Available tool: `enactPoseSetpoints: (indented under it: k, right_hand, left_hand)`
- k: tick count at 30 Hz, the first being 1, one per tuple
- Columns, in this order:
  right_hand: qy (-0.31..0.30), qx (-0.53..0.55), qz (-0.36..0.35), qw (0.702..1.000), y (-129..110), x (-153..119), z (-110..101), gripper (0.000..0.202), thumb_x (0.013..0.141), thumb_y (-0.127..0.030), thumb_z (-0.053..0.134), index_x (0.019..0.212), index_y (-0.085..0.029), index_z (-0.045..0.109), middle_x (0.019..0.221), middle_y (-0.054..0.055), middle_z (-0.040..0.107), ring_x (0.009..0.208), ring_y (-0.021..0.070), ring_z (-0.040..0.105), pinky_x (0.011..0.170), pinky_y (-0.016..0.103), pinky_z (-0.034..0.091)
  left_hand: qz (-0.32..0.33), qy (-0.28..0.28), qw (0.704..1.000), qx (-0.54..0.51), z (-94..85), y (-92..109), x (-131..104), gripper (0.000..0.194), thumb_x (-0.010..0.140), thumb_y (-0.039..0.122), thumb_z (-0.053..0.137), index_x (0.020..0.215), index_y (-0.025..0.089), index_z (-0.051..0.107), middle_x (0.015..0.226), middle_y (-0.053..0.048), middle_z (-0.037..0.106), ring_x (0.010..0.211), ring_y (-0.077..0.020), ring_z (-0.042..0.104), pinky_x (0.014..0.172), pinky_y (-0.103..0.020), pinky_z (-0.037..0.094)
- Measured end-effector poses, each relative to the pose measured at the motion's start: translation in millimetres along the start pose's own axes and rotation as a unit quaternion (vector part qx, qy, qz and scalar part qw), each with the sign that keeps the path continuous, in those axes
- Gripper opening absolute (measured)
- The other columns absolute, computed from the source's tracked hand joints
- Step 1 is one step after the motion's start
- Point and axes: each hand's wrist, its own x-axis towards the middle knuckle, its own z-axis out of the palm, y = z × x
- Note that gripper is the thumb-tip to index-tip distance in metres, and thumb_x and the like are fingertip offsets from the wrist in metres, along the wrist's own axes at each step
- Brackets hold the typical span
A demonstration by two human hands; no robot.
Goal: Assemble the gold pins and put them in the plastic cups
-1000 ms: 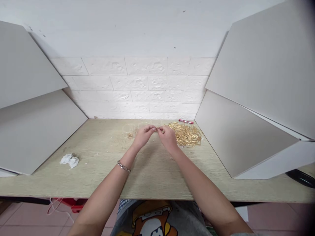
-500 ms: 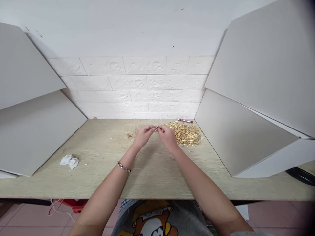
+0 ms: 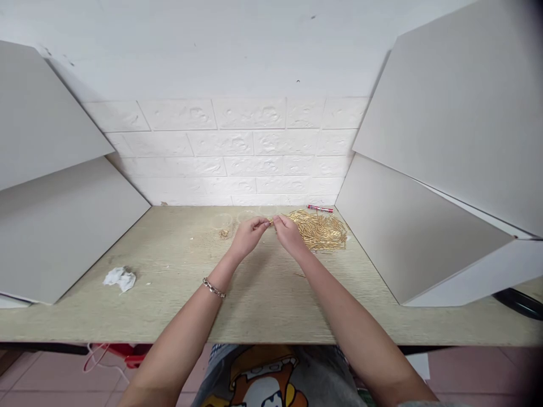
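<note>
Just left of a heap of thin gold-coloured metal sticks (image 3: 324, 233), both hands meet above the table (image 3: 271, 299). My left hand (image 3: 249, 234) is closed in a pinch, with a small gold-coloured piece (image 3: 271, 222) at its fingertips. Opposite it, my right hand (image 3: 289, 233) is closed too, its thumb and fingers at the same piece. The fingers hide most of it, so its exact shape does not show. A small cluster of gold bits (image 3: 224, 233) lies left of my left hand, near a clear round dish (image 3: 222, 220).
More clear round dishes (image 3: 246, 216) stand behind the hands. A red marker pen (image 3: 320, 208) lies behind the heap. Crumpled white tissue (image 3: 120, 278) rests at the left. Grey-white panels (image 3: 424, 226) flank the table, and a white brick-patterned wall (image 3: 237, 141) closes the back.
My right hand has turned slightly and its fingers have shifted a little to the right at the small gold piece. My left hand has barely moved.
</note>
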Motion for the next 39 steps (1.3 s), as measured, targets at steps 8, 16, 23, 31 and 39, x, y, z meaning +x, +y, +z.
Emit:
enactPoseSetpoints:
  k: [8, 16, 23, 31, 39]
  right_hand:
    - [0.002, -0.005, -0.006, 1.0, -1.2, -0.1, -0.7, 0.031, 0.081, -0.04, 0.034, 0.058, -0.02, 0.037, 0.053, -0.004, 0.038, 0.055, 0.0122, 0.039, 0.054, 0.024, 0.029]
    - [-0.011, -0.008, -0.001, 1.0, -1.1, -0.6, -1.5, 0.031, 0.081, -0.04, 0.034, 0.057, -0.02, 0.035, 0.052, -0.004, 0.036, 0.052, 0.0118, 0.038, 0.05, 0.024, 0.028]
    - [-0.019, -0.039, -0.011, 0.999, -2.1, -0.4, -2.0, 0.031, 0.081, -0.038, 0.032, 0.057, -0.019, 0.034, 0.053, -0.004, 0.037, 0.052, 0.011, 0.038, 0.05, 0.023, 0.028]
    - [-0.025, -0.066, -0.002, 0.998, 0.6, 0.1, -0.6, 0.03, 0.081, -0.037, 0.032, 0.057, -0.019, 0.034, 0.051, -0.004, 0.037, 0.052, 0.011, 0.038, 0.05, 0.023, 0.027]
    - [-0.028, -0.054, 0.004, 0.998, 0.5, -1.7, 0.2, 0.03, 0.081, -0.038, 0.032, 0.058, -0.02, 0.036, 0.052, -0.004, 0.039, 0.052, 0.011, 0.041, 0.049, 0.022, 0.03]
  left_hand:
    - [0.002, -0.002, 1.0, 0.007, -0.1, 1.7, -0.3, 0.024, 0.077, 0.033, 0.048, 0.081, 0.015, 0.063, 0.087, -0.005, 0.066, 0.08, -0.0155, 0.057, 0.077, -0.027, 0.043]
    - [0.011, 0.003, 0.999, 0.048, -0.7, 1.1, -1.1, 0.024, 0.077, 0.033, 0.047, 0.081, 0.016, 0.063, 0.082, -0.003, 0.066, 0.074, -0.0147, 0.056, 0.072, -0.025, 0.043]
    - [0.025, 0.016, 0.991, 0.131, -0.6, 2.5, -2.1, 0.022, 0.079, 0.031, 0.044, 0.079, 0.018, 0.062, 0.076, -0.002, 0.065, 0.07, -0.0147, 0.055, 0.067, -0.025, 0.041]
    - [0.05, 0.016, 0.979, 0.199, 2.3, -0.1, -4.5, 0.023, 0.081, 0.026, 0.04, 0.08, 0.018, 0.061, 0.073, -0.003, 0.064, 0.066, -0.0141, 0.054, 0.065, -0.025, 0.039]
    - [0.063, 0.014, 0.972, 0.226, 4.5, 0.0, -5.7, 0.023, 0.081, 0.024, 0.038, 0.081, 0.018, 0.061, 0.074, -0.004, 0.065, 0.067, -0.0151, 0.056, 0.067, -0.026, 0.04]
